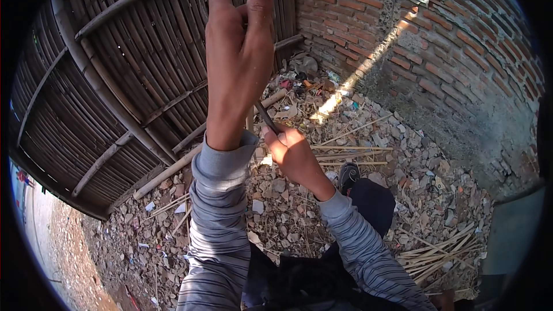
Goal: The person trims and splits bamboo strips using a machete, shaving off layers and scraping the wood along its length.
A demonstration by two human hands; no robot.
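My left hand (239,40) is raised high in front of the bamboo wall, its fingers curled in and the thumb against them. Whatever is inside that grip, if anything, is hidden. Beside its wrist a short piece of a pale upright strip (249,122) shows, mostly covered by my forearm; I cannot tell whether the left hand holds it. Lower and to the right, my right hand (292,152) is closed around a knife. The dark blade of the knife (265,116) points up and left, close to the left wrist and the pale strip.
A woven bamboo wall (144,52) stands on the left and a brick wall (397,52) on the right. Rubble (276,207) covers the ground. Split bamboo strips (351,155) lie beyond my shoe (348,175), with a larger pile of strips (443,256) at lower right.
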